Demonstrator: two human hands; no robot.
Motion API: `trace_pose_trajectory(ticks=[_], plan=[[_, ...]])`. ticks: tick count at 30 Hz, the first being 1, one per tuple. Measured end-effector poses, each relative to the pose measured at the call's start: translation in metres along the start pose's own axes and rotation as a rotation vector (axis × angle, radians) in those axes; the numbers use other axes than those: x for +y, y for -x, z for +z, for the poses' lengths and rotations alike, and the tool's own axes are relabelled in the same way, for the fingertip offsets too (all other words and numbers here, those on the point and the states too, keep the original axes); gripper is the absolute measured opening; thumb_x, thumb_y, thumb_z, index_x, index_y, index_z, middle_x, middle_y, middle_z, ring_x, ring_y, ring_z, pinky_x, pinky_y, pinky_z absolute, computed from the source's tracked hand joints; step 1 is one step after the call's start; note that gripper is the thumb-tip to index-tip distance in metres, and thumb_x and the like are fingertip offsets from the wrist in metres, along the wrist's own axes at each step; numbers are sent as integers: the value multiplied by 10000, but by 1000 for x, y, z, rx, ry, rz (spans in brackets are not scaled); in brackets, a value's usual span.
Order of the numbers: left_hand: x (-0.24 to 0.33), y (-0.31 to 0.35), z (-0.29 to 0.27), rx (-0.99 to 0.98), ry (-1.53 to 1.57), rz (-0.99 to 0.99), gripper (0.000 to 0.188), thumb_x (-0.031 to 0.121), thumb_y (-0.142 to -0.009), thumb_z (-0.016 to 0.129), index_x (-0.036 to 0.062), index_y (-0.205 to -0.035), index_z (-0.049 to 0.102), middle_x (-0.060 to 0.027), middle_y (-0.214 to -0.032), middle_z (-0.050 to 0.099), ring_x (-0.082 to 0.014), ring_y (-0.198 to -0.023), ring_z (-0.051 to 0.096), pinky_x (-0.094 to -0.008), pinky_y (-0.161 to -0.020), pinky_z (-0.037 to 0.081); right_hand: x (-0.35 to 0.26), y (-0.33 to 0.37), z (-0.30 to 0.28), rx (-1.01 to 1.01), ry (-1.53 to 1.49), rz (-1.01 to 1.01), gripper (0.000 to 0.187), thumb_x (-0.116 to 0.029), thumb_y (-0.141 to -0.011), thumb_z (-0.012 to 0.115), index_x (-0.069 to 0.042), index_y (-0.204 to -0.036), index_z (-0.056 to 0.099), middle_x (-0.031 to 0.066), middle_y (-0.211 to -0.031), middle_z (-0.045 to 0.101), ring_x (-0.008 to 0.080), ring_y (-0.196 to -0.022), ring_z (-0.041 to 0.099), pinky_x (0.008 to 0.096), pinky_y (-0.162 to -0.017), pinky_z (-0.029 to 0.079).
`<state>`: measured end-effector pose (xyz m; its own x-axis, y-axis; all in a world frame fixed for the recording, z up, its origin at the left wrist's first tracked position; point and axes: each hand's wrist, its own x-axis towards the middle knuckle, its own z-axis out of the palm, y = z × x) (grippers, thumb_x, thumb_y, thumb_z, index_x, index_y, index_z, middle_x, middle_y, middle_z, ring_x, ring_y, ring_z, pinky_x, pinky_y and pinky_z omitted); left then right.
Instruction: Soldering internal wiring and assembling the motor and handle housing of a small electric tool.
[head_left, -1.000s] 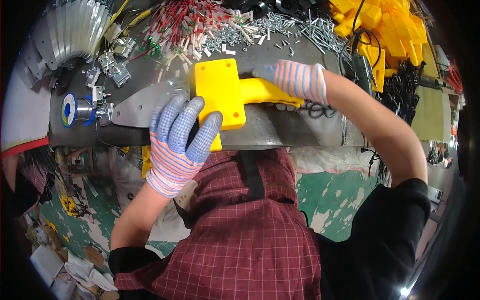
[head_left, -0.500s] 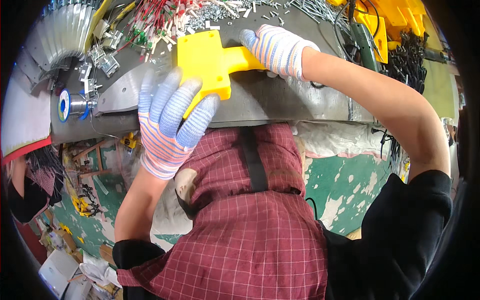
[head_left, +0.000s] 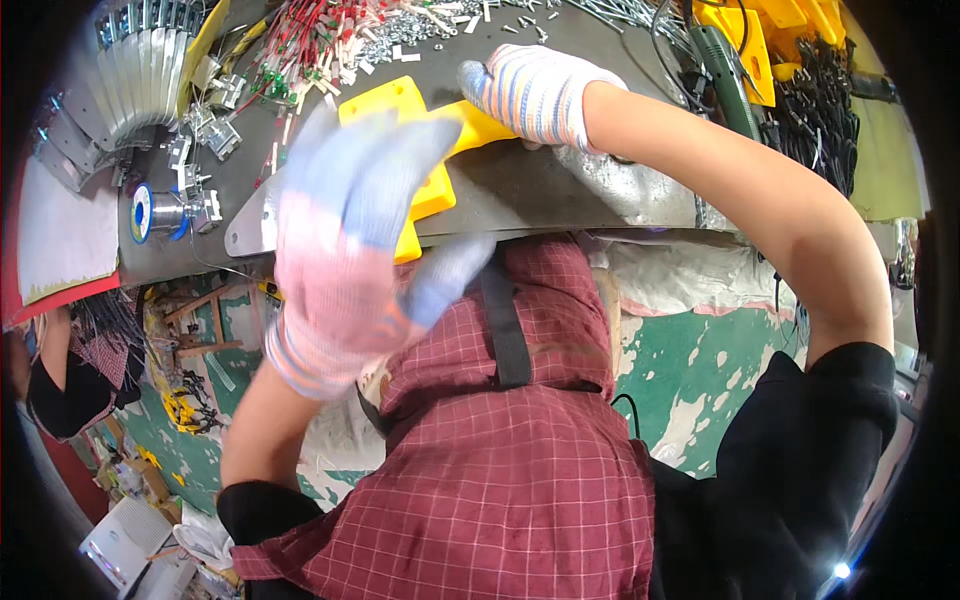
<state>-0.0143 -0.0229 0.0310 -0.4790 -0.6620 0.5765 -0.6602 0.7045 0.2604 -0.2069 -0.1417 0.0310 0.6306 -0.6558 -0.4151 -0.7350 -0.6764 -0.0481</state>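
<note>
A yellow plastic tool housing (head_left: 432, 192) with a stubby handle lies at the front part of the bench, its blocky body partly hidden by my left hand. My right hand (head_left: 535, 95), in a striped knit glove, is closed around the handle. Over the body hovers my left hand (head_left: 345, 230), gloved too and blurred by motion, with its fingers stretched out and the thumb apart; nothing shows in it. A flat grey metal plate (head_left: 252, 225) pokes out left of this hand; whether it is joined to the housing I cannot tell.
A solder wire spool (head_left: 157, 213) and small metal brackets (head_left: 215, 130) sit at the left, by stacked metal plates (head_left: 140, 85). Red and white wires (head_left: 300, 45), screws and nuts (head_left: 410, 30) lie behind. A green power tool (head_left: 725, 80) and black cables (head_left: 815, 120) are at right.
My left hand has lifted off the front of the yellow housing and turned palm-down over it. The housing has tilted slightly, while my right hand keeps its hold and shifts a little left.
</note>
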Motion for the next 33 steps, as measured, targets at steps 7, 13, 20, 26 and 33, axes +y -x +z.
trace_pose_trajectory(ticks=[7, 13, 20, 26, 33], plan=[[-24, -61, 58, -390, 55, -160, 477, 262, -853, 729, 60, -1269, 610, -180, -1119, 672, -353, -1038, 627, -433, -946, 476, 82, 29, 42, 521, -270, -317, 349, -294, -948, 438, -15, -1016, 636, 186, -881, 686, 313, -712, 692, 397, -714, 558], [-21, -64, 50, -388, 41, -141, 407, 289, -826, 744, 61, -1152, 660, -150, -1038, 683, -357, -971, 628, -427, -889, 476, 48, 92, 57, 628, -616, -8, 265, -284, -907, 634, -70, -1062, 641, 169, -920, 685, 367, -895, 657, 443, -785, 517], [-20, -64, 54, -392, -49, -50, 490, 336, -728, 815, 66, -1106, 661, -125, -993, 663, -353, -936, 617, -427, -852, 473, 51, 85, 77, 772, -405, -65, 232, -362, -848, 664, -161, -963, 659, 53, -802, 627, 272, -807, 623, 405, -720, 459], [-13, -65, 53, -408, -53, -82, 487, 342, -723, 793, 90, -1123, 675, -105, -1012, 669, -343, -946, 604, -470, -906, 420, 54, 79, 87, 875, -434, -87, 105, -249, -740, 653, -178, -817, 640, 11, -732, 612, 233, -741, 623, 385, -668, 453], [-21, -55, 51, -455, -52, -120, 511, 396, -731, 822, 81, -1107, 679, -95, -1001, 660, -319, -985, 604, -531, -1086, 329, 54, 75, 93, 887, -441, -120, 225, -305, -748, 698, -148, -909, 710, 17, -726, 629, 222, -714, 616, 364, -679, 458]])
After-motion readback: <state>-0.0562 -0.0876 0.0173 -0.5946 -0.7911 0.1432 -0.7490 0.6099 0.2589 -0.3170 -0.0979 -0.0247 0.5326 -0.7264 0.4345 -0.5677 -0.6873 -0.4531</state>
